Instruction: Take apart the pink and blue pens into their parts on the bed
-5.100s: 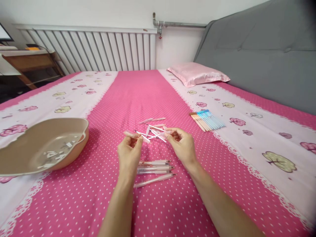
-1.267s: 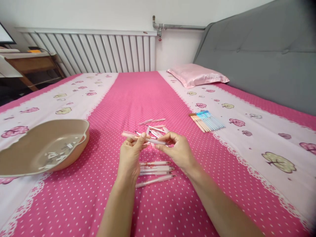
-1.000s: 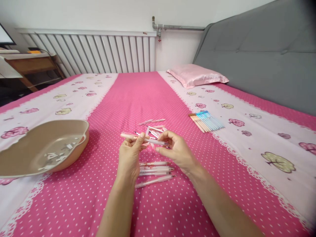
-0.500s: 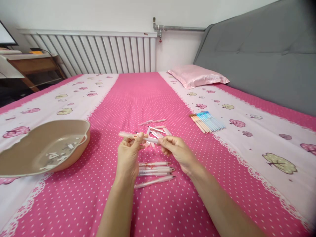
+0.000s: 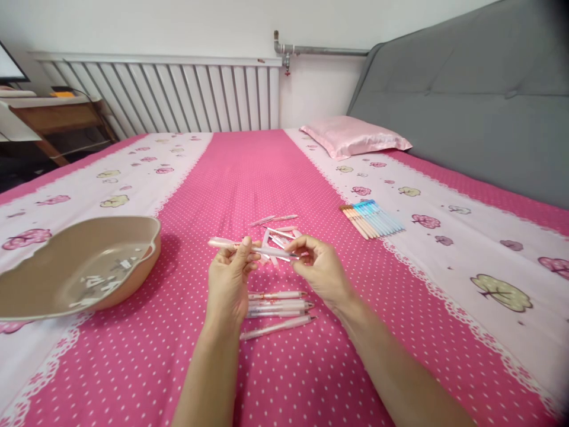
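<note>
I have the pale pink pen (image 5: 273, 252) raised over the bedspread (image 5: 249, 154), slung between my 2 hands, and the relation I steer by is its long axis: it runs left to right across my front, nearly level, its dark tip toward my right fingers. My left hand (image 5: 229, 279) has the barrel pinched between thumb and curled fingers, with the rear end poking out past the thumb to the left. My right hand (image 5: 322, 270) is nearer the tip, thumb and forefinger drawn close around it with only a small gap; whether they grip or merely touch it, I cannot tell. Just beyond the pen lies a loose heap, with a white stick (image 5: 279, 232) across it and a pink barrel (image 5: 265, 238) among other pieces, some hidden by my hands. On my side of the held pen, a stack of pens (image 5: 280, 305) lies parallel to it, and 1 lone pen (image 5: 280, 327) slants just below. The row of peach and blue pens (image 5: 373, 219) sits off to the right, and the tan basin (image 5: 40, 273) with white scraps (image 5: 109, 286) inside is well to the left. Nothing stands between my 2 hands except the pen itself; the heap behind is the closest clutter.
</note>
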Available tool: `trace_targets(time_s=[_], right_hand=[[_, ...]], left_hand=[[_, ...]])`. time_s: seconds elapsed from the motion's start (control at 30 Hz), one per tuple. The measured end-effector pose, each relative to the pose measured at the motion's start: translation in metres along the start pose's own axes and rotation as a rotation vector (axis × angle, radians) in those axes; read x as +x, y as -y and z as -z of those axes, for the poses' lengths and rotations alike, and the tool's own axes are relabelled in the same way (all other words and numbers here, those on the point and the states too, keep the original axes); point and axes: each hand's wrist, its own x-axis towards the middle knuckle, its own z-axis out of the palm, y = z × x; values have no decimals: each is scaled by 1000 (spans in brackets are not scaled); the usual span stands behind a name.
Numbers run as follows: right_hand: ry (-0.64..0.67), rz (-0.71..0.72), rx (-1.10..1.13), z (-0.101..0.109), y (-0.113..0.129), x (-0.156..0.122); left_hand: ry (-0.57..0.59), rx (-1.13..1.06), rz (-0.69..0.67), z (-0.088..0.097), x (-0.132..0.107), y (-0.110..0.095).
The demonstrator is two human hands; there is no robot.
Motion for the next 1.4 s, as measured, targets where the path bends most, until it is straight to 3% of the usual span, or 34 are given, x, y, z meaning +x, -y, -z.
trace_targets(time_s=[0.17,0.3,0.43,0.6,0.77,0.87,0.97,1.13,1.27,1.4], right_hand=[[65,-219,218,1,7,-3],[125,-325,168,-1,4,-3],[120,-217,97,-2,-5,0],[-42,-36,-30,5,-15,6],[-73,-20,-57,11,-19,9],[-93,-2,-120,11,-21,9],[-124,27,-158,11,-21,8],[-133,76,-131,8,-17,7],[-205,147,-74,6,-9,5],[-373,256,-17,8,1,2]], left_hand=[[22,5,-29,1,0,0],[72,35,-47,0,-1,1],[33,53,-90,0,0,1],[-132,17,-155,7,7,-5],[-230,41,-162,17,13,-7],[-174,228,-173,18,11,-4],[-40,445,-140,16,7,0],[121,633,-125,13,7,8],[133,703,-144,18,12,13],[87,874,-166,29,17,17]])
